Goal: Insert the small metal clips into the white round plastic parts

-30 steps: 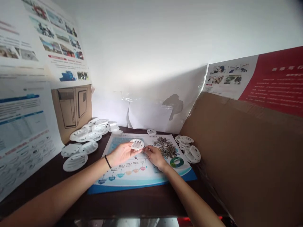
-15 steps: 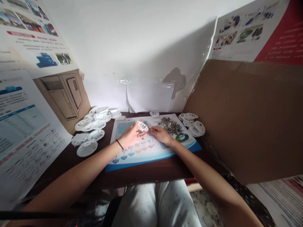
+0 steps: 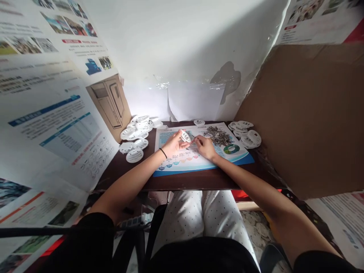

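My left hand (image 3: pixel 172 145) is closed on a white round plastic disc (image 3: pixel 185 136), holding it tilted above a printed paper sheet (image 3: pixel 199 159) on the dark table (image 3: pixel 182 181). My right hand (image 3: pixel 205 146) is just right of the disc, its fingers pinched together at the disc's edge on something too small to make out. A heap of small grey metal pieces (image 3: pixel 217 135) lies on the sheet just beyond my right hand.
Many white discs (image 3: pixel 135 133) lie at the table's left, a smaller pile of discs (image 3: pixel 246 132) at its right. A cardboard panel (image 3: pixel 307 113) walls the right side, posters (image 3: pixel 54 106) the left. My lap in dotted trousers (image 3: pixel 199 220) is below the table edge.
The camera has tilted downward, bringing my lap and upper arms into view. Both hands stay together at the disc over the paper sheet.
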{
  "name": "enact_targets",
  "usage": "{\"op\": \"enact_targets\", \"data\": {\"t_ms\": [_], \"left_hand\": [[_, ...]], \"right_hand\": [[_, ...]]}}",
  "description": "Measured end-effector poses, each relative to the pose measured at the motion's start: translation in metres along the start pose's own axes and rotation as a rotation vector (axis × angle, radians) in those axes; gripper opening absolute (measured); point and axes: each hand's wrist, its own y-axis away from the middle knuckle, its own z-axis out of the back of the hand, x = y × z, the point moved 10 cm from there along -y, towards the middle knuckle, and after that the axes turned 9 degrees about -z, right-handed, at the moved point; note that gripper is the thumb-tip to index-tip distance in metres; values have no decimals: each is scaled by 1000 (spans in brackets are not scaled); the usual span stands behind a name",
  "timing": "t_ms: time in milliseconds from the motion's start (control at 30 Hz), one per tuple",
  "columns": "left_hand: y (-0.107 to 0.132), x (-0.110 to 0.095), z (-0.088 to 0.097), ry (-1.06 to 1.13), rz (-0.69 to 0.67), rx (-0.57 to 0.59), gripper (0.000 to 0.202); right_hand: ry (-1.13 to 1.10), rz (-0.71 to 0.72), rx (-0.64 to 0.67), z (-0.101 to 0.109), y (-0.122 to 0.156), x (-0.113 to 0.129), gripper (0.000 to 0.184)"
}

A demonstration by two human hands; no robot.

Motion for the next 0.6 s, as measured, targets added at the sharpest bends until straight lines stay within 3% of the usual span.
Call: {"op": "enact_targets", "data": {"t_ms": [233, 600], "left_hand": [[3, -2, -10, -13, -13, 67, 44], [-1, -4, -16, -204, -119, 166, 44]], "right_hand": [[27, -11, 53, -8, 0, -4, 36], [204, 76, -7, -7, 1, 1, 34]]}}
